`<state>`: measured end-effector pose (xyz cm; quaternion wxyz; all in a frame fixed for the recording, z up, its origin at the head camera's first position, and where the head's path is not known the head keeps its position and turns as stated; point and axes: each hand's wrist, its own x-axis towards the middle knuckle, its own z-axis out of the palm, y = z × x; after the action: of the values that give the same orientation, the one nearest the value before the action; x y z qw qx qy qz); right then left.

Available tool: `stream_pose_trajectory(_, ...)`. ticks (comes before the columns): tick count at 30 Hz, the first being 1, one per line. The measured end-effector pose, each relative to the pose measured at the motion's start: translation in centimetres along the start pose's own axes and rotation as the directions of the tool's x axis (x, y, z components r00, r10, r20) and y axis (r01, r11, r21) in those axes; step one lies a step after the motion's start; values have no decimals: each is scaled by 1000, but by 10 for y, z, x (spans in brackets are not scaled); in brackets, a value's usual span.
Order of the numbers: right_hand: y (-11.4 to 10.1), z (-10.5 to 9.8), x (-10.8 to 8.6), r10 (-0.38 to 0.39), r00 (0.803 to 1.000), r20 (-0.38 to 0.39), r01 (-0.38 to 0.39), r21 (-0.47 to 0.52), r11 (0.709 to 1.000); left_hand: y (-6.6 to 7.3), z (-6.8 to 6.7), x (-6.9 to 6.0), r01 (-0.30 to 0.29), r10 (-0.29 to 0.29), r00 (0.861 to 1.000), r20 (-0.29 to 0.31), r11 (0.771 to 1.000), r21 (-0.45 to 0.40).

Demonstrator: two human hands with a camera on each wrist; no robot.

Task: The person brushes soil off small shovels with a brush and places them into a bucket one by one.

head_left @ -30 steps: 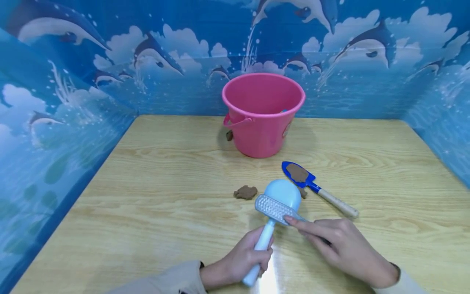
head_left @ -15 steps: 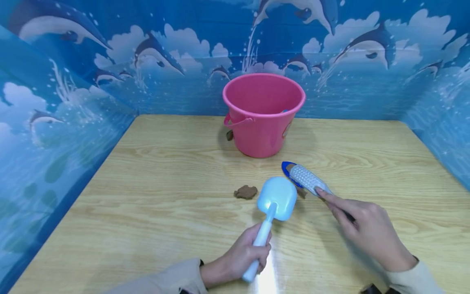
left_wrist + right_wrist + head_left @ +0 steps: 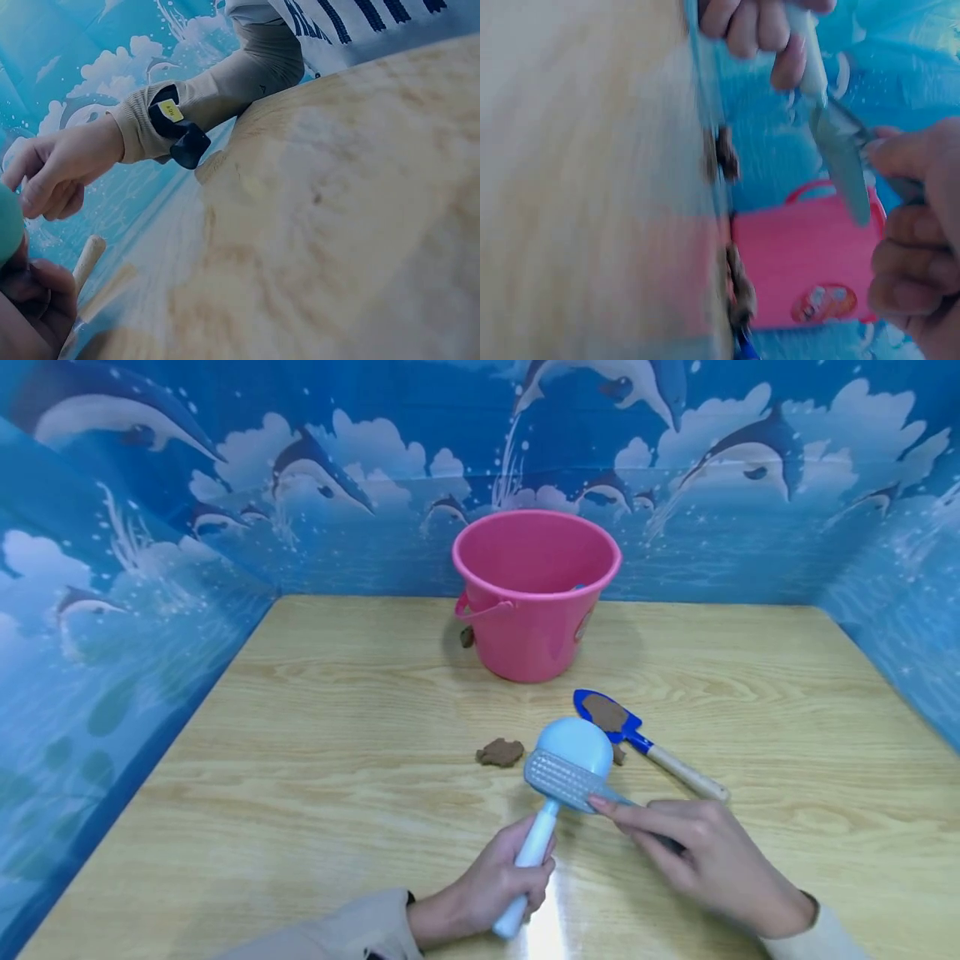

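Note:
My left hand [image 3: 498, 881] grips the white handle of a light blue toy shovel [image 3: 576, 739], its scoop raised over the table. My right hand [image 3: 701, 852] holds a grey brush [image 3: 561, 779] with an oblong, dotted head, the index finger stretched along it. The brush head lies across the lower part of the scoop. In the right wrist view the shovel [image 3: 840, 161] is seen edge-on, with the brush against it near the handle. The left wrist view shows just a green-blue edge of the shovel [image 3: 9, 225] beside my fingers.
A pink bucket [image 3: 528, 639] stands at the back. A blue trowel [image 3: 637, 739] with a pale handle lies right of the shovel, brown clay-like matter on its blade. Brown lumps [image 3: 500, 752] lie on the wood-grain table [image 3: 300, 760]. A dolphin-print curtain [image 3: 337, 527] surrounds it.
The brush moved from the shovel to over the trowel half a second ago, and is now back across the shovel's scoop. The left hand has kept its grip nearly in place.

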<state>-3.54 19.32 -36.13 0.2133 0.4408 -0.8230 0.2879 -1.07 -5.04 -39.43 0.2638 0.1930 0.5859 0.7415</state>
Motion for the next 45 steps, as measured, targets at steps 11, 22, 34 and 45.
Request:
stream_pose_trajectory(11, 14, -22, -1, -24, 986, -166, 2, -134, 991, 16, -16, 11, -12, 12, 999, -38, 1000, 5)
stream_pose_trajectory(22, 14, -32, -3, -54, 971, -233, 38, -73, 997, 48, -36, 26, -69, 74, 997, -23, 982, 174)
stream_pose_trajectory(34, 18, -26, -19, 56, 997, -61, -63, -129, 990, 155, -67, 50, -58, 218, 953, -208, 811, 583)
stream_pose_trajectory(45, 13, -20, -22, 91, 995, 37, -85, -142, 986, 236, -93, 110, 262, 242, 909, -339, 299, 917)
